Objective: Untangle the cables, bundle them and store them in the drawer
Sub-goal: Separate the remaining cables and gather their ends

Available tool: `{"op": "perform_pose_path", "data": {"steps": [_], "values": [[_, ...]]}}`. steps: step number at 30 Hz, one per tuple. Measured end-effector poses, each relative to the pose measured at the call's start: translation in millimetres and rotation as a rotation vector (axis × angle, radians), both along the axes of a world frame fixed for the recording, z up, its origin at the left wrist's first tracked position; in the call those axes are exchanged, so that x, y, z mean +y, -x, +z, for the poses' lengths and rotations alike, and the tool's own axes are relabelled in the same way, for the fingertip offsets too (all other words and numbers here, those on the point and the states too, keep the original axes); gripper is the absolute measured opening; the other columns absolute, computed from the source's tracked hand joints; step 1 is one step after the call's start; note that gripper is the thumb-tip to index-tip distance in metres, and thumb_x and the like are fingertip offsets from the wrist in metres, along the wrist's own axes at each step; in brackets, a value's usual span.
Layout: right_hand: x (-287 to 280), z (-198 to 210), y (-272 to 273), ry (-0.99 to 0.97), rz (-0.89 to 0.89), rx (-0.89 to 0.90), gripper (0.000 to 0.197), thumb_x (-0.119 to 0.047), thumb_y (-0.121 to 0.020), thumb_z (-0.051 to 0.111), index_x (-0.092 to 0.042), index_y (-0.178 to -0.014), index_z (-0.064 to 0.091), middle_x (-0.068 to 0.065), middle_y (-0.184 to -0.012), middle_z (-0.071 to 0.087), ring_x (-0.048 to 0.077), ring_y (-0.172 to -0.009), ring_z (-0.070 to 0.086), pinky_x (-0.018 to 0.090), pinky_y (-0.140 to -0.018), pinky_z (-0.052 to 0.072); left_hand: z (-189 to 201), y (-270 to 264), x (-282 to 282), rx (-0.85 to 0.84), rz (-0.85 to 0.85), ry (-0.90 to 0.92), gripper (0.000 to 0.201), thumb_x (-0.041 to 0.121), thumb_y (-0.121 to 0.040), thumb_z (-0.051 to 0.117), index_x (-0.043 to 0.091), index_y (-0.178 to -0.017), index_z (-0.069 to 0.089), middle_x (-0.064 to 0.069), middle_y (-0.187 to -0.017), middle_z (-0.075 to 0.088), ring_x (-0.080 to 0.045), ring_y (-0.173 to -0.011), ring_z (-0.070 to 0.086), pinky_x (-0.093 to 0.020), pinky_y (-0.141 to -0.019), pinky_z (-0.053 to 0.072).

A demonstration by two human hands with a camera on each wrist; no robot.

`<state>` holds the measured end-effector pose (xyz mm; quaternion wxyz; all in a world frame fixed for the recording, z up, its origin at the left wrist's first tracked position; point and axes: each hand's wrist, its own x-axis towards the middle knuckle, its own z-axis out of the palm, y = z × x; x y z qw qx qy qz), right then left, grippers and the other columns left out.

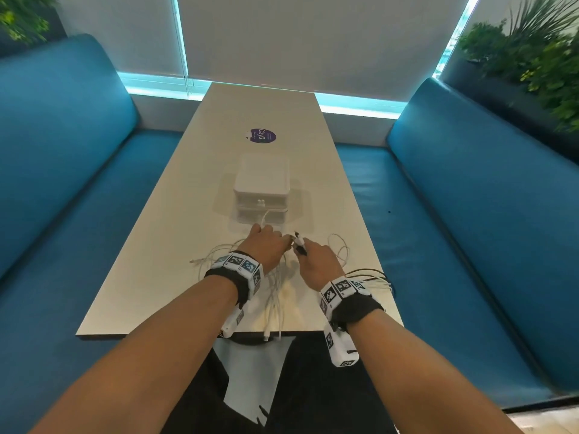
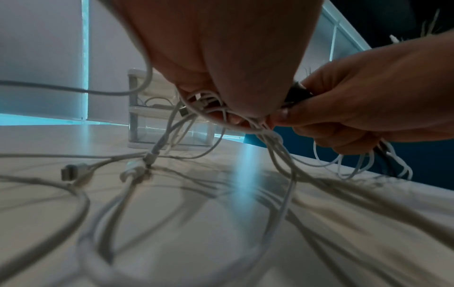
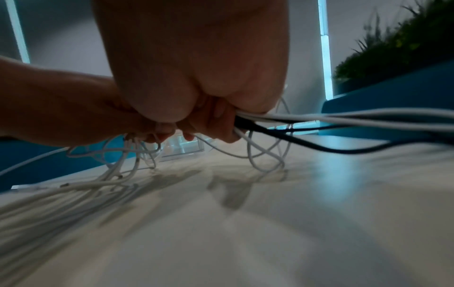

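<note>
Cables (image 1: pixel 275 296) lay tangled on the table (image 1: pixel 175 214); left hand (image 1: pixel 261 245) and right hand (image 1: pixel 316 261), fingers curled, each gripped strands.

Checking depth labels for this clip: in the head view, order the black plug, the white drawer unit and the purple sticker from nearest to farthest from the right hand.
1. black plug: held in the right hand's fingers.
2. white drawer unit: beyond the hands, mid-table.
3. purple sticker: farther up the table, past the unit.
</note>
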<state>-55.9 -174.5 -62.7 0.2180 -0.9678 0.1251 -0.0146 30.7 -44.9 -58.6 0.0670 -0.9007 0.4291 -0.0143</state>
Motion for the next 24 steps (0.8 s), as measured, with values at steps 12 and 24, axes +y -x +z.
{"op": "perform_pose_path", "data": {"steps": [12, 24], "values": [[-36.6, -2.7, 16.9, 0.248, -0.174, 0.121, 0.024, -0.028, -0.101, 0.038, -0.021, -0.111, 0.059, 0.006, -0.097, 0.065, 0.026, -0.079, 0.06, 0.031, -0.065, 0.04, -14.3, -10.2, 42.5, 0.024, 0.069, -0.085, 0.026, 0.027, -0.108, 0.029, 0.021, -0.116, 0.053, 0.003, -0.114, 0.062, -0.024, -0.111, 0.049, -0.043, -0.094, 0.031], [0.7, -5.0, 3.8, 0.073, -0.02, -0.05, 0.032, -0.03, -0.102, 0.039, -0.026, -0.132, 0.049, 0.015, -0.101, 0.066, 0.036, -0.089, 0.063, 0.036, -0.068, 0.045, -4.0, 7.9, 10.2, -0.003, 0.041, -0.079, 0.02, 0.02, -0.102, 0.036, 0.021, -0.118, 0.048, 0.001, -0.084, 0.064, -0.028, -0.092, 0.056, -0.048, -0.097, 0.028]]}}
